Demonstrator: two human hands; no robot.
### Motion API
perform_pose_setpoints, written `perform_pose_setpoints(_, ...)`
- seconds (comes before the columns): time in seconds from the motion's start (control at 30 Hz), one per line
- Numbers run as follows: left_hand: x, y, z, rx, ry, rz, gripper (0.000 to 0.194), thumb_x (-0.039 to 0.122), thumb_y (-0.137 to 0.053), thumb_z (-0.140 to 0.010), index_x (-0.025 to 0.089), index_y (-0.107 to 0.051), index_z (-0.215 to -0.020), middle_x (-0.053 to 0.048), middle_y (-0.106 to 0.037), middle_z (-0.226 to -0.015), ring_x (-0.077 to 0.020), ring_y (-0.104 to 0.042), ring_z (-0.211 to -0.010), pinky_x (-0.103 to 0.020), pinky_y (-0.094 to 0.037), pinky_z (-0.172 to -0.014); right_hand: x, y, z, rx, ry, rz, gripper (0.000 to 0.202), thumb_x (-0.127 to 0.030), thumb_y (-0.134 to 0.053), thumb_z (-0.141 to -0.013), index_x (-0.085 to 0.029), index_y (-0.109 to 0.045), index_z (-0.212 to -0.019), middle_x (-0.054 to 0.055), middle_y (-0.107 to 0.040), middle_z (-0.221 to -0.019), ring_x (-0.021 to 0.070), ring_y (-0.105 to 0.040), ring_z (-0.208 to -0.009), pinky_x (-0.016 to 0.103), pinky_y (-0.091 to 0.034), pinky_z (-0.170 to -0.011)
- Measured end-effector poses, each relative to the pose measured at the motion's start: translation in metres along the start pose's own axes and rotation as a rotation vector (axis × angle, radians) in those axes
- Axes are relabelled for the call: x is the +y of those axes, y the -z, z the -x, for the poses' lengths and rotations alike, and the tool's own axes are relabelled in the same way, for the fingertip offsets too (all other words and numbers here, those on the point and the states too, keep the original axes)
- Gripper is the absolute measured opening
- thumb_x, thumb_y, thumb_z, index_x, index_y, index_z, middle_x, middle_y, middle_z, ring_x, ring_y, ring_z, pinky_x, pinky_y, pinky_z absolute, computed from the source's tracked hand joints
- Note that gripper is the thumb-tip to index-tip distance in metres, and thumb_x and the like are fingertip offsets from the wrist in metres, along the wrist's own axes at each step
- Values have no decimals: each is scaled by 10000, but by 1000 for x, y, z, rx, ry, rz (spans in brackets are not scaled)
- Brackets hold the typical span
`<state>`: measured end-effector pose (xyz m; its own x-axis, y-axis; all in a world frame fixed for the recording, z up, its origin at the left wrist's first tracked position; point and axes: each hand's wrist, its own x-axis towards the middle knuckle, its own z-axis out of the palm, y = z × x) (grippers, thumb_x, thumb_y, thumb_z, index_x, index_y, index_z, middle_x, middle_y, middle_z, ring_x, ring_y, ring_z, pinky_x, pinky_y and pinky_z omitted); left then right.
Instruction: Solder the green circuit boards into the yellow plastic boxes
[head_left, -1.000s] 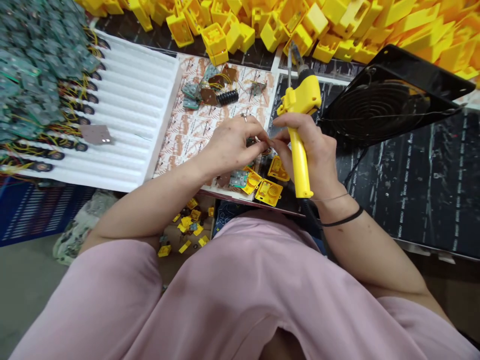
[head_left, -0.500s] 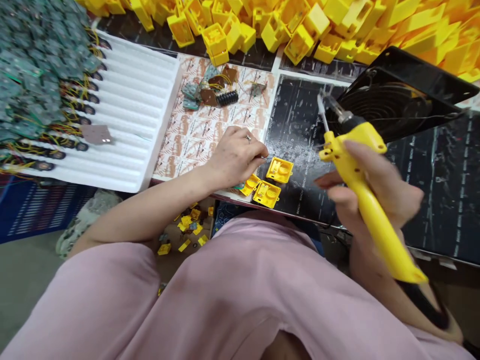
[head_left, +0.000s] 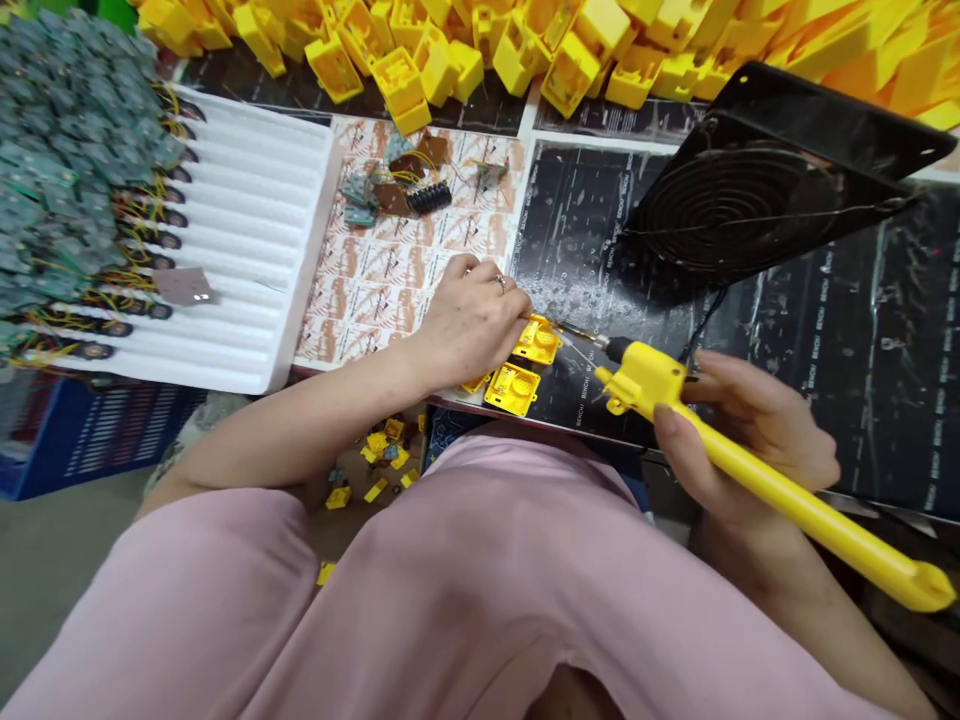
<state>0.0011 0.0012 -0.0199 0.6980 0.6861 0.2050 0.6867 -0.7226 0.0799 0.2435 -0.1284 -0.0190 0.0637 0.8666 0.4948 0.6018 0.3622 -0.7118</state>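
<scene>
My right hand (head_left: 742,440) is wrapped round a yellow soldering tool (head_left: 787,492), whose metal tip points left to the upper small yellow case (head_left: 537,340). My left hand (head_left: 477,318) rests at that case's left edge, its fingers bent and pressed together; whatever they pinch is hidden. Just below lies a second open yellow case (head_left: 512,389), showing a round grille inside. Part of a third yellow piece (head_left: 475,383) peeks out from under my left wrist.
A white ribbed tray (head_left: 247,230) with piled green circuit boards (head_left: 67,150) stands at the left. Loose parts with a black coil (head_left: 429,197) lie behind my left hand. A black fan (head_left: 742,200) stands back right; yellow cases (head_left: 562,75) are heaped along the back.
My right hand has brought the soldering tool down and left, from near the fan to the upper yellow case. My left hand now reaches the case's edge.
</scene>
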Motion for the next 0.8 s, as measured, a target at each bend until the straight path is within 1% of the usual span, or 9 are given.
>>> perform_pose_setpoints(0.1,1,2,-1,-14,-2,-16,302,277,-464,-933,182,-718,-799,-86,-704,-763,-258,-593,-858,-474,-429,-886,-1,-4,-1,60,150,12,437,-197,-810,-760,-310,-669,-1159,-6,-763,-854,186,-698,-615,312,-569,-510)
perform_pose_setpoints(0.27,1,4,-3,-48,-9,-64,303,275,-444,-924,180,-698,-787,-97,-702,-767,-256,-585,-855,-474,-434,-891,-3,-12,-9,-2,236,15,295,-181,-839,-737,-284,-629,-918,-23,-726,-731,180,-693,-567,284,-523,-414)
perform_pose_setpoints(0.37,1,4,-5,-59,-35,-96,281,277,-446,-921,191,-683,-796,-79,-687,-741,-245,-574,-841,-463,-431,-885,-6,-13,-16,-21,336,76,323,-176,-863,-716,-249,-592,-875,-14,-726,-715,158,-693,-572,243,-485,-388)
perform_pose_setpoints(0.47,0,4,-6,-55,-71,-134,281,275,-443,-923,187,-673,-787,-68,-668,-710,-235,-566,-825,-448,-427,-880,-10,-10,-23,-63,418,110,317,-188,-861,-727,-251,-571,-837,-36,-711,-684,135,-685,-562,216,-475,-392)
perform_pose_setpoints(0.53,-1,4,-7,-55,-89,-158,282,283,-447,-925,191,-665,-771,-56,-648,-683,-228,-561,-816,-436,-422,-878,-11,-4,-25,-78,380,108,261,-196,-827,-770,-259,-583,-836,-49,-696,-675,129,-682,-559,215,-504,-423)
perform_pose_setpoints(0.6,-2,4,-7,-70,-100,-163,280,291,-451,-927,196,-659,-765,-47,-633,-669,-226,-557,-813,-426,-417,-867,-9,3,-24,-44,330,93,211,-184,-795,-795,-261,-610,-861,-44,-688,-684,131,-682,-559,220,-526,-446)
perform_pose_setpoints(0.67,-3,5,-8,-85,-108,-158,280,291,-449,-928,195,-660,-771,-46,-631,-675,-224,-553,-814,-422,-411,-857,-6,8,-20,-19,243,80,207,-161,-786,-790,-270,-627,-866,-35,-690,-706,145,-689,-576,239,-553,-480)
perform_pose_setpoints(0.73,-3,6,-9,-94,-115,-166,283,290,-446,-929,194,-663,-776,-46,-633,-682,-221,-550,-807,-421,-408,-852,-2,10,-15,-34,160,58,197,-162,-776,-793,-285,-628,-836,-33,-692,-717,158,-691,-585,267,-570,-503)
perform_pose_setpoints(0.8,-2,7,-10,-96,-119,-191,286,288,-443,-927,197,-664,-769,-43,-636,-676,-220,-552,-793,-423,-413,-848,0,10,-11,-16,139,28,186,-170,-765,-802,-298,-632,-827,-36,-692,-720,162,-685,-583,285,-571,-501)
